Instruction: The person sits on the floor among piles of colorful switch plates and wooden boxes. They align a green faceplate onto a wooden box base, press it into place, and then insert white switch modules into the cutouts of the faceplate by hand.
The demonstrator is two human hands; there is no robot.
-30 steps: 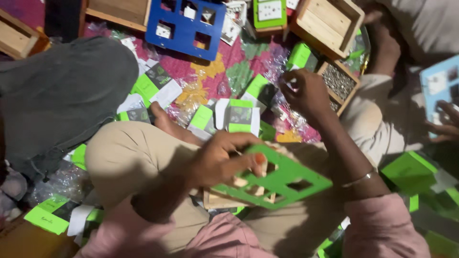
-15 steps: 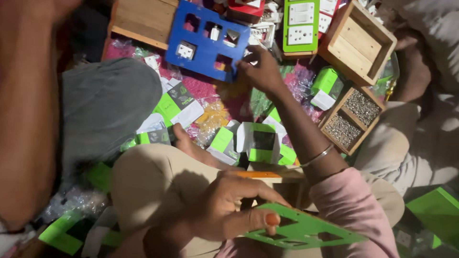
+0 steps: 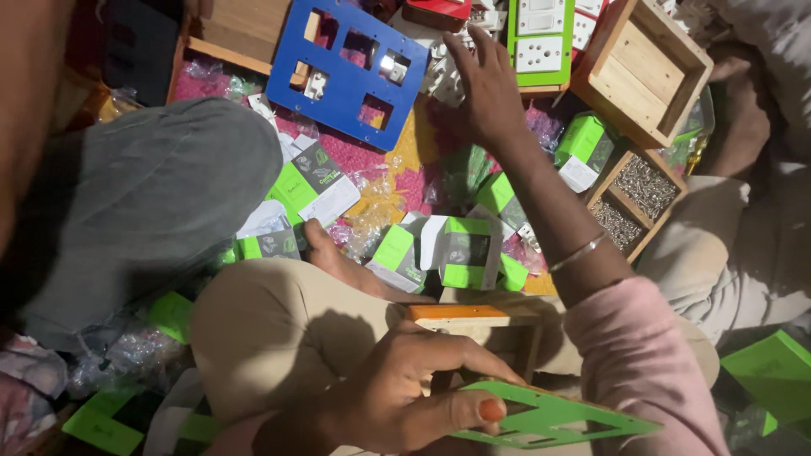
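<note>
My left hand [image 3: 405, 397] grips a flat green plate with rectangular cut-outs [image 3: 557, 418] low in the view, over a small wooden frame [image 3: 481, 325] resting on my lap. My right hand [image 3: 486, 84] reaches far forward with fingers spread, over white switch parts [image 3: 443, 72] lying between a blue cut-out plate [image 3: 342, 72] and a green plate fitted with white switches [image 3: 541, 38]. I cannot tell whether its fingers hold anything.
Another person's grey-trousered knee [image 3: 135, 203] fills the left. Green and white small cartons [image 3: 465, 253] litter the patterned cloth. A wooden box [image 3: 646, 72] and a tray of screws [image 3: 634, 203] stand at the right, beside another person's leg [image 3: 743, 253].
My right hand has moved from the screw tray up and forward to the switch parts by the blue plate. The view has tilted, so the green plate in my left hand sits lower.
</note>
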